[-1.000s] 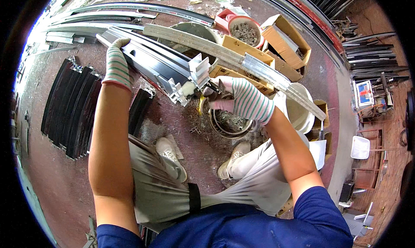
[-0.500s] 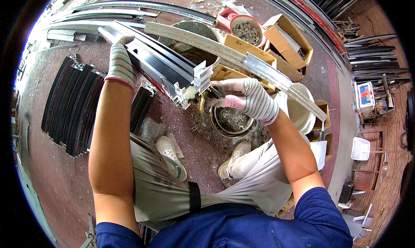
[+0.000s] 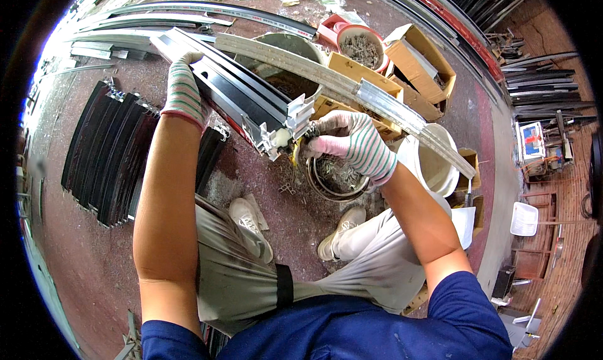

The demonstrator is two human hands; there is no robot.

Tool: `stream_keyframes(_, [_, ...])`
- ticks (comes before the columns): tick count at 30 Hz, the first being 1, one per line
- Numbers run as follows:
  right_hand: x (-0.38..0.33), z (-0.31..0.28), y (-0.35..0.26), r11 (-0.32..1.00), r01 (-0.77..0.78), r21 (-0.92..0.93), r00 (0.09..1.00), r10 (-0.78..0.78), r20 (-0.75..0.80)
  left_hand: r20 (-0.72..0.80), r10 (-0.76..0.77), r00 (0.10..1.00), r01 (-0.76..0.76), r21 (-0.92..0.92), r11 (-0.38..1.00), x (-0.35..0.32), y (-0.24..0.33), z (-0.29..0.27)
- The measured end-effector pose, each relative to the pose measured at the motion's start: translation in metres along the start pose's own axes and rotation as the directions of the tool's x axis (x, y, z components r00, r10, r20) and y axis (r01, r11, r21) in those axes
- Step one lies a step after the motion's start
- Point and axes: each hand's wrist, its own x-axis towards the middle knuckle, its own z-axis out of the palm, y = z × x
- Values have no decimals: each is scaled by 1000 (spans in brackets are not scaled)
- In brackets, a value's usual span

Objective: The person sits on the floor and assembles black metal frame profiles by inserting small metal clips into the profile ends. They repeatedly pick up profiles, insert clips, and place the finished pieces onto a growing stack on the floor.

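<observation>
A long metal profile (image 3: 242,87), black with silvery edges, slants from the upper left toward the middle. My left hand (image 3: 184,87), in a striped knitted glove, is wrapped round its far side. Cut silver flanges and a whitish plug (image 3: 281,137) show at the profile's near end. Right beside that end is my right hand (image 3: 358,145), gloved alike, with thumb and fingers pinched together. A small dark piece seems to be at the fingertips, too hidden to name. Something yellow (image 3: 295,152) hangs just below the profile's end.
Below my right hand stands a round metal container (image 3: 339,178) of scraps. A long silver bar (image 3: 339,83) lies across a dark bucket and wooden boxes. White buckets (image 3: 436,159), a red-rimmed bucket (image 3: 361,49) and a cardboard box (image 3: 424,58) stand rightward. Black profiles (image 3: 107,152) are stacked left.
The profile and my left hand have shifted slightly right. My right hand has drawn a little left and in against the profile's end; the dark piece at its fingertips shows less.
</observation>
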Motion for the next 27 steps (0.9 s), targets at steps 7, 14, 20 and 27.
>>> stream_keyframes(7, [-4, 0, -25, 997, -42, 60, 994, 36, 99, 57, -38, 998, 36, 40, 999, -19, 14, 6])
stream_keyframes(14, [41, -18, -42, 432, 419, -799, 800, -592, 99, 534, -27, 845, 81, -79, 994, -2, 0, 3])
stream_keyframes(20, [54, -65, -55, -18, 195, -981, 503, -857, 115, 768, 86, 634, 196, -268, 943, -73, -25, 29])
stream_keyframes(27, [34, -67, -82, -54, 164, -985, 236, -967, 92, 744, 93, 661, 361, -424, 831, -101, -61, 53])
